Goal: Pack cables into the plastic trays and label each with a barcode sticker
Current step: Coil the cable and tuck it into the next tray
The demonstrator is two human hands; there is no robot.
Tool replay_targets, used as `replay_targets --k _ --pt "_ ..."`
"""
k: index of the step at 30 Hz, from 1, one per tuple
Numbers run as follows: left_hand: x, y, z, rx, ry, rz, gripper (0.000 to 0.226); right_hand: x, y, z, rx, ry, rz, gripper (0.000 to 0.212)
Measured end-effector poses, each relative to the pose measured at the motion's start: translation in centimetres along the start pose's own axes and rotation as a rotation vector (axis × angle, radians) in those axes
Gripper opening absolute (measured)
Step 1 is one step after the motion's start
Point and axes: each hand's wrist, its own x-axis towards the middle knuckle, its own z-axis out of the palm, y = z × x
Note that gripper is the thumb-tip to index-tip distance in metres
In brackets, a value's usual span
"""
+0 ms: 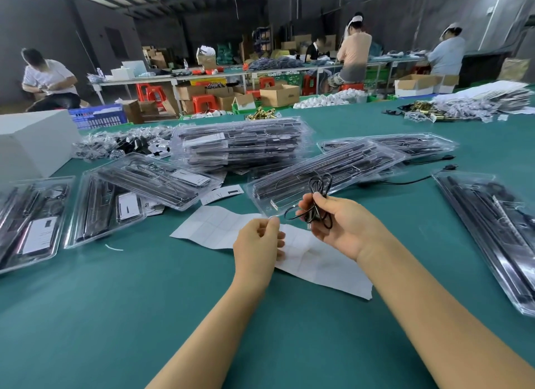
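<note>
We see the right hand (344, 226) raised above the green tabletop (144, 316), grip closed around a coiled black cable (317, 206); loops stick out above and below the fingers. The left hand (257, 243) has thumb and forefinger pinched on the near corner of a clear plastic tray (327, 171), which lies just beyond both hands, partly on a white sticker sheet (318, 261). A tall stack of filled trays (243, 145) sits farther back, more single trays (34, 220) lie on the left, and another (492, 229) on the right. A white box (31, 142) is at far left.
</note>
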Motion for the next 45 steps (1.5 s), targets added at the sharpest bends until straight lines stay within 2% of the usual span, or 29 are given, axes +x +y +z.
replay_targets --k 3,6,13,17,23,25,29,35,38,41,43,45 --pt "-0.1 0.2 0.2 -0.187 -0.108 -0.154 0.031 -0.2 -0.2 -0.3 -0.009 -0.027 0.173 0.026" --pt "-0.3 0.3 0.3 -0.246 -0.191 -0.148 0.014 -0.1 0.2 -0.1 -0.054 -0.023 0.222 0.028" --pt "-1.0 0.4 0.4 -0.255 -0.225 -0.086 0.022 0.6 1.3 0.4 -0.281 0.151 0.094 0.031" --pt "-1.3 0.2 0.9 -0.226 -0.255 -0.048 0.012 0.8 1.9 0.7 -0.385 0.218 0.046 0.031" --pt "-1.8 0.0 1.4 -0.206 -0.25 -0.058 0.015 0.9 2.0 0.8 -0.407 0.292 0.057 0.027" --pt "-2.0 0.0 1.6 -0.158 -0.25 -0.05 0.02 1.0 2.0 0.7 -0.422 0.313 0.065 0.017" --pt "-2.3 0.1 2.0 -0.075 -0.26 0.017 0.029 1.1 1.8 0.4 -0.396 0.273 0.102 0.013" --pt "-2.0 -0.1 2.4 0.249 -0.276 0.306 0.028 1.3 1.2 -0.5 -0.266 0.183 0.186 0.023" --pt "-1.2 -0.4 1.7 0.348 -0.115 0.39 0.022 1.1 0.6 -1.4 -0.248 0.175 0.28 0.031" --pt "0.2 -1.0 0.1 0.614 0.041 0.555 0.022 1.0 -0.1 -2.5 -0.222 0.184 0.332 0.031" --pt "1.0 -1.2 -0.8 0.76 0.045 0.62 0.022 1.0 -0.5 -3.1 -0.224 0.176 0.337 0.03" --pt "1.4 -1.4 -0.9 0.821 -0.023 0.657 0.029 0.9 -0.8 -3.6 -0.234 0.156 0.347 0.03"
